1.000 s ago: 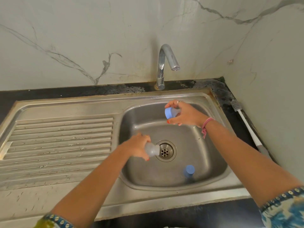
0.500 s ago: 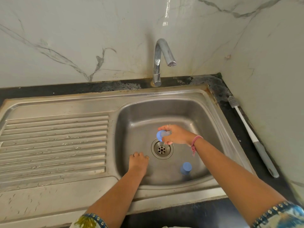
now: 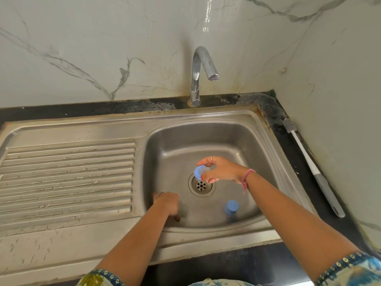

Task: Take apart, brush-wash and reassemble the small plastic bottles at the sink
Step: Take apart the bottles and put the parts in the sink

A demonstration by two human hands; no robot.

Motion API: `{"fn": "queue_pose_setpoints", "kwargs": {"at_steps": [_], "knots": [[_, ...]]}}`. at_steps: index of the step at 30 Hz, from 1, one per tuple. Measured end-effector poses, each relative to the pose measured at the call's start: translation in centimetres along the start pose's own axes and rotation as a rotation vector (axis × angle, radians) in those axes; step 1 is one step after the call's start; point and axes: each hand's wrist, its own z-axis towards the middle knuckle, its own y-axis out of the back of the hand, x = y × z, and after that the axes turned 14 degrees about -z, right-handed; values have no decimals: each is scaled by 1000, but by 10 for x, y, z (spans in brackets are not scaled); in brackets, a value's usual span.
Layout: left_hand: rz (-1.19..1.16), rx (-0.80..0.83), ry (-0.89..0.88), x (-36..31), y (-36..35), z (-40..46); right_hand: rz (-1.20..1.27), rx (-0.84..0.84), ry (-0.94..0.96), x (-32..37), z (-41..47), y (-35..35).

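Observation:
My right hand (image 3: 221,169) pinches a blue bottle cap (image 3: 198,171) between thumb and fingers, just above the drain (image 3: 201,185) of the steel sink basin (image 3: 253,145). My left hand (image 3: 167,203) is low at the basin's front left, back of the hand up, fingers curled down out of sight. The clear bottle body it carried earlier is hidden under it. A second small bottle with a blue cap (image 3: 231,207) stands on the basin floor at the front right.
A white-and-grey bottle brush (image 3: 309,162) lies on the dark counter strip right of the sink, along the wall. The tap (image 3: 201,75) stands behind the basin with no water running. The ribbed drainboard (image 3: 68,178) lies to the left.
Both hands dropped into the basin. The left hand took the clear bottle body down to the front-left floor; the right hand brought the blue cap from the back to over the drain.

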Motion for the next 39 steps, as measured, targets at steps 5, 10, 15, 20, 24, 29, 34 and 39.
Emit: {"fn": "queue_pose_setpoints", "kwargs": {"at_steps": [5, 10, 15, 20, 24, 29, 34, 39], "knots": [[-1047, -36, -348, 0, 37, -39, 439, 97, 90, 5, -7, 2], [-1656, -89, -652, -22, 61, -81, 670, 197, 242, 24, -23, 3], [-1765, -286, -650, -29, 67, -93, 559, 79, 319, 39, -32, -2], [-1781, -347, -631, -27, 65, -100, 504, 31, 318, 49, -43, -7], [-1738, -432, -631, -28, 64, -110, 449, -86, 351, 56, -48, -17], [-1553, -565, -592, -20, 60, -116, 311, -247, 372, 61, -46, -33], [-1573, -651, -552, -16, 58, -122, 268, -320, 377, 68, -46, -44], [-1812, -276, -682, -4, 61, -133, 225, -385, 381, 75, -48, -48]]}}
